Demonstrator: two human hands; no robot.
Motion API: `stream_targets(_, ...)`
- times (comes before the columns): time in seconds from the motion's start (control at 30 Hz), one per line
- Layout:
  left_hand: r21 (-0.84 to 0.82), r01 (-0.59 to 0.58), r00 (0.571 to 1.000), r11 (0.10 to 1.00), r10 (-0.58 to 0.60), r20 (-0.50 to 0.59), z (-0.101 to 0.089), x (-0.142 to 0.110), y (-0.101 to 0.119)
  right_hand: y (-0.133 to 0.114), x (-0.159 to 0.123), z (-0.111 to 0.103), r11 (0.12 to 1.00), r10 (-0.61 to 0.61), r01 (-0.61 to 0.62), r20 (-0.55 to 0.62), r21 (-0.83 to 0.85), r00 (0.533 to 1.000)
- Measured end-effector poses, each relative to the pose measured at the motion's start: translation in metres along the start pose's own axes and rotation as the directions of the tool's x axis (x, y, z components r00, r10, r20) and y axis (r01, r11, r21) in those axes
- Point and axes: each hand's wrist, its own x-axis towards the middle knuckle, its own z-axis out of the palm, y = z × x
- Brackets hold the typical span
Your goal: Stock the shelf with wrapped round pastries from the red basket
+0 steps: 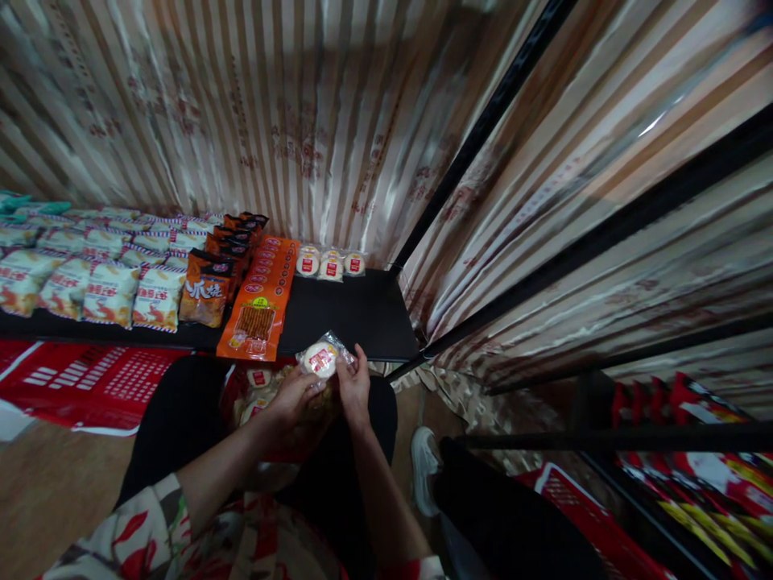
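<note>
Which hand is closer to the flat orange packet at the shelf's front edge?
Left. The left hand is just below and right of the orange packet in the picture; the right hand is farther to the right.

Left hand (293,396) and right hand (356,385) grip one clear-wrapped round pack (320,359), one per side — near the black shelf (353,314)'s front edge. Three similar packs (331,265) at shelf back, right of long orange packet (254,314); white snack bags (109,294) farther left — more wrapped rounds (257,407) between knees.
</note>
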Motion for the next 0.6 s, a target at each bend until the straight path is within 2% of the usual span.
stream_targets(0.13,-0.027,-0.028,0.999,0.999,0.027,-0.022,0.007,0.006,0.0,0.004,-0.003,0.0,0.997,0.065,-0.065,-0.004,0.035,0.998)
stream_targets(0.33,-0.01,-0.054,0.998,0.998,0.054,-0.032,0.018,0.008,-0.001,0.003,-0.004,0.001,0.998,0.055,-0.059,0.126,0.027,0.99)
stream_targets(0.47,0.048,-0.054,0.998,0.997,0.055,-0.029,0.022,0.007,0.003,-0.001,0.004,-0.003,1.0,0.024,-0.022,0.118,-0.023,0.993)
stream_targets(0.6,0.117,-0.098,0.994,0.988,0.102,-0.034,0.019,0.011,0.01,-0.007,0.017,-0.009,0.997,0.05,-0.044,0.091,-0.066,0.995)
